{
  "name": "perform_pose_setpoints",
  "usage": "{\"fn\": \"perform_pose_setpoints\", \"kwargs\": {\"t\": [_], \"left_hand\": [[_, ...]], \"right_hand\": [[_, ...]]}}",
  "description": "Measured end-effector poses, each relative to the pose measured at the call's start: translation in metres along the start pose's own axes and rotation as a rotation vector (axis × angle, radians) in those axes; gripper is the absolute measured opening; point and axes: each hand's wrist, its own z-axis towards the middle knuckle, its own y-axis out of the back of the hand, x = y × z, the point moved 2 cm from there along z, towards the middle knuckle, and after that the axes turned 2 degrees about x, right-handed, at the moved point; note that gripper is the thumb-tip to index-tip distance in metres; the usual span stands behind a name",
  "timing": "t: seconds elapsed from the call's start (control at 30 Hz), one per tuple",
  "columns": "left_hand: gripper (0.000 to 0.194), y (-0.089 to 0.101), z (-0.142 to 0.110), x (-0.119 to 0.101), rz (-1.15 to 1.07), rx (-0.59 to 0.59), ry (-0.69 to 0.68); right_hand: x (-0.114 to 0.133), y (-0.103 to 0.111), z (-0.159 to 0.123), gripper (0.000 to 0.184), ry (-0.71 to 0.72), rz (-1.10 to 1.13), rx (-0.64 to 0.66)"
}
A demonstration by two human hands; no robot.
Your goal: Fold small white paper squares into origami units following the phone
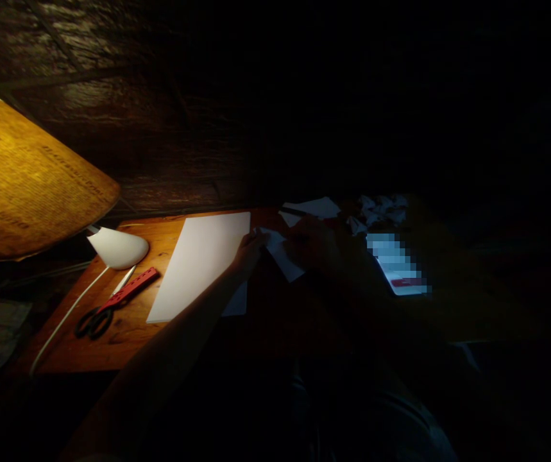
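Note:
A small folded white paper piece [282, 255] lies between my two hands on the wooden table [160, 240]. My left hand [251, 247] pinches its left edge with closed fingers. My right hand [313, 244] is in deep shadow and rests closed on the paper's right side. A large white sheet [203, 263] lies flat just left of my left hand.
A white lamp base [118, 247] and its cord [63, 321] sit at the table's left, under a yellow printed shade [25, 179]. Black-handled scissors [95, 319], a red ruler [133, 289], more paper [311, 208], crumpled paper [381, 208] and a lit phone [398, 266] lie around.

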Motion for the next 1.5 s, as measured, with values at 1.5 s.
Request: {"fn": "perform_pose_setpoints", "kwargs": {"t": [1.5], "left_hand": [[0.020,0.001,-0.004,-0.003,0.568,0.216,-0.135]], "right_hand": [[-0.010,-0.007,-0.001,0.016,-0.353,0.447,0.189]]}}
